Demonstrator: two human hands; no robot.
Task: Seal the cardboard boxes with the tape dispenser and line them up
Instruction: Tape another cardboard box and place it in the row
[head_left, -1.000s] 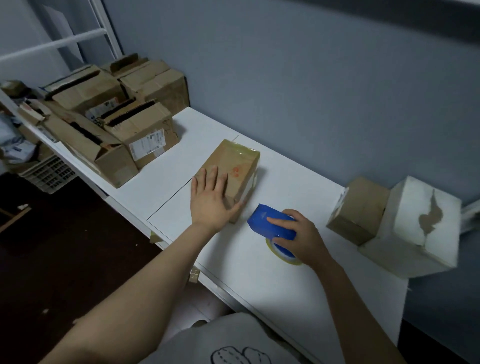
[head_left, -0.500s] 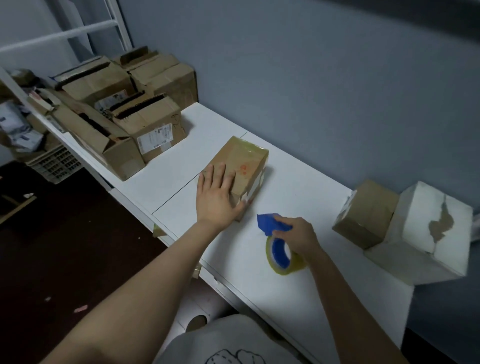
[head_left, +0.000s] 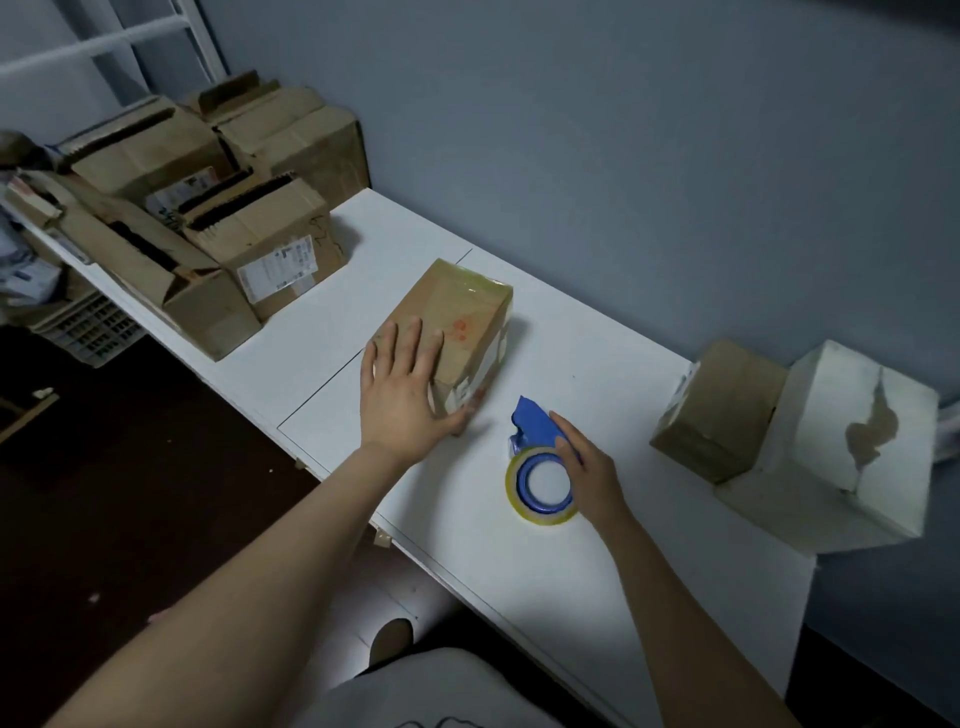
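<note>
Two hands (head_left: 402, 395) (head_left: 589, 467); left flat on box (head_left: 457, 306)

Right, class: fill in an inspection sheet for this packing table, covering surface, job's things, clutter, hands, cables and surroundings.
Surface: white table, a seam across its top.
Job's things: taped box lying mid-table; tape dispenser flat on the table beside it; brown box and torn white box touching at the right end; open boxes piled at the far left end.
Clutter: slatted crate past the table's left edge.
Hands: left hand flat on the taped box's near end; right hand on the tape dispenser, grip unclear.
Cables: nothing seen.
Surroundings: blue-grey wall behind; dark floor at left.
</note>
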